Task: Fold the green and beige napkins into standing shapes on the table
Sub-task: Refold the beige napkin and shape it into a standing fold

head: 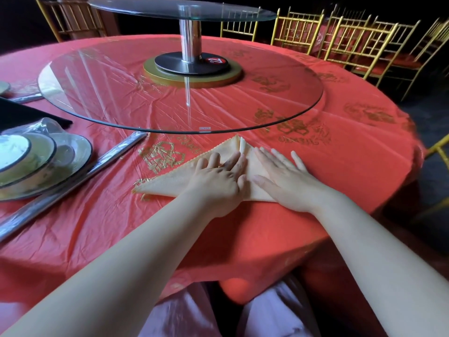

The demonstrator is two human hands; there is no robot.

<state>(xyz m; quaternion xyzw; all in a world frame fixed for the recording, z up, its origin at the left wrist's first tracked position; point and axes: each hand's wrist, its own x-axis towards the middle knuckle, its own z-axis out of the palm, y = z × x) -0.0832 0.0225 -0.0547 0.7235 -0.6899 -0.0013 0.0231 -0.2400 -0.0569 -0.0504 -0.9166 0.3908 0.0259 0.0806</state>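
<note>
A beige napkin (170, 180) with a scalloped edge lies flat on the red tablecloth (328, 166), folded into a triangle whose tip points away from me. Its right corner is folded up to the tip, the left corner still stretches out to the left. My left hand (220, 182) lies flat on the middle of the napkin, fingers together, pressing it down. My right hand (283, 177) lies flat on the folded right flap, fingers spread. Neither hand grips the cloth. No green napkin is in view.
A large glass turntable (121, 98) on a steel post (190, 40) fills the table's middle, just beyond the napkin. Stacked plates and bowls (36, 161) and wrapped chopsticks (73, 183) sit at the left. Gold chairs (359, 42) stand behind at the right. The table edge is close to my lap.
</note>
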